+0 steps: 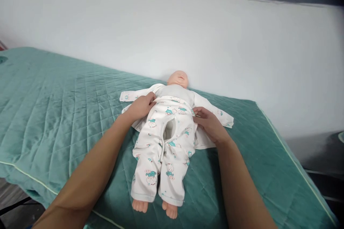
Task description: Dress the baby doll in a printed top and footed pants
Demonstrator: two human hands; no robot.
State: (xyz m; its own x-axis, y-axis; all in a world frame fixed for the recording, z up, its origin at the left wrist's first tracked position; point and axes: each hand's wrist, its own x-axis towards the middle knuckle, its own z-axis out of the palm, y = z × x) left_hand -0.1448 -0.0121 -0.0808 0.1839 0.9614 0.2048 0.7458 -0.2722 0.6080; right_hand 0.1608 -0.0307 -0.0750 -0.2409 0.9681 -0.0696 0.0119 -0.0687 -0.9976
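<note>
A baby doll (177,79) lies on its back, its head by the wall and its bare feet towards me. It wears white baby pants (152,143) printed with small bears, with an opening at the crotch. A white baby jacket (211,105) lies spread beneath the doll, its sleeves out to both sides. At the waistband's left side, my left hand (143,106) is closed on the pants' edge, fingertips partly hidden. Opposite it, my right hand (208,121) pinches the pants at the right hip, above the jacket's open panel.
A green quilted cover (80,111) with pale piping spreads under the doll. The white wall (172,32) rises directly behind the head. On the right, the bed edge drops beside dark objects; grey floor (16,204) shows at lower left.
</note>
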